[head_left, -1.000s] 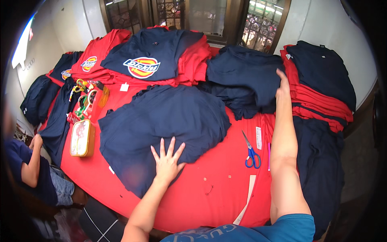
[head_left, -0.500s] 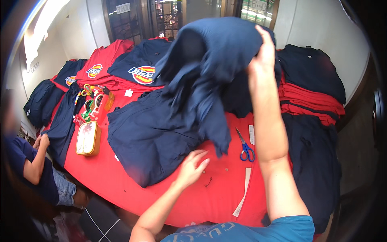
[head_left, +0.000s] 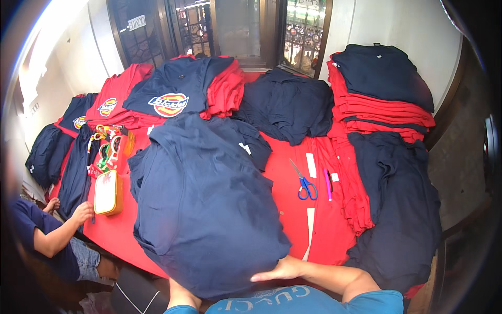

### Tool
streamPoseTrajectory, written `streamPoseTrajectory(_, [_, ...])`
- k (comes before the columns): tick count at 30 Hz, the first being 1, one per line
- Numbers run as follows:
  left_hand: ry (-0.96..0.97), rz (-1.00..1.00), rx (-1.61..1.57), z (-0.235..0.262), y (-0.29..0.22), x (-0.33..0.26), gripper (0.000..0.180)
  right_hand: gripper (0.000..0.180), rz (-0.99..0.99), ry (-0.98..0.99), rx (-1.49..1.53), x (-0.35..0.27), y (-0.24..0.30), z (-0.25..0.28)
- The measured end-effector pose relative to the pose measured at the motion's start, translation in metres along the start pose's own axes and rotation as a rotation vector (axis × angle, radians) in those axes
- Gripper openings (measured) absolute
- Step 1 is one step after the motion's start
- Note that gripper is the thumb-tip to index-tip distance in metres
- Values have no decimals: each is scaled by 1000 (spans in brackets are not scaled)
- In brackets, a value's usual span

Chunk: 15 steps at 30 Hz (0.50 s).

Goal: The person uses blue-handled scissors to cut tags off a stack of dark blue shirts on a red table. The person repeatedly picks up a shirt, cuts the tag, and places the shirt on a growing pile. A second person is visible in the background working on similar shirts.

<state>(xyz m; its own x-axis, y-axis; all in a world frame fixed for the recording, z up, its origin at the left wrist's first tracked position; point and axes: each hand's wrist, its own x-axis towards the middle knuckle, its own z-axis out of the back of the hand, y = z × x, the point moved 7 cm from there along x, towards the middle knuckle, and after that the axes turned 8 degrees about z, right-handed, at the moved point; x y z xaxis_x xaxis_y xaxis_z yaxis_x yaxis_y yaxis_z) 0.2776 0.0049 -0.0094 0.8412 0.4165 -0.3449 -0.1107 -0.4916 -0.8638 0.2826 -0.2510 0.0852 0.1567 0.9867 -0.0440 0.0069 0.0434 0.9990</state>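
Observation:
A large navy T-shirt (head_left: 209,204) lies spread over the middle of the red-covered table, its near edge hanging at my body. My right hand (head_left: 282,269) grips that edge at the lower right, thumb on top and fingers tucked beneath the cloth. At the lower left, only the wrist end of my left hand (head_left: 182,294) shows; its fingers are hidden by the shirt. Under its far side, more navy fabric (head_left: 256,138) sticks out. To the right lie blue-handled scissors (head_left: 307,189), a white strip (head_left: 309,230) and a pink pen (head_left: 328,184).
Navy and red shirts are stacked at back right (head_left: 381,73) and back left (head_left: 172,78). A crumpled navy heap (head_left: 285,102) sits between them. A yellow tin (head_left: 107,193) stands by tape rolls (head_left: 107,152). A co-worker's hand (head_left: 82,212) is at the left edge.
The navy shirt, held up in my raised right hand before, now lies spread on the table. My right hand has come down to its near edge; my left has gone under it.

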Motion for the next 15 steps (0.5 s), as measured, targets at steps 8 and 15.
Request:
streamPoseTrajectory(8, [-43, -275, 851, -99, -153, -74, 67, 92, 364, -522, 352, 7, 28, 110])
streamPoseTrajectory(15, [430, -703, 1252, -324, -51, -66, 66, 84, 482, -722, 786, -6, -14, 114])
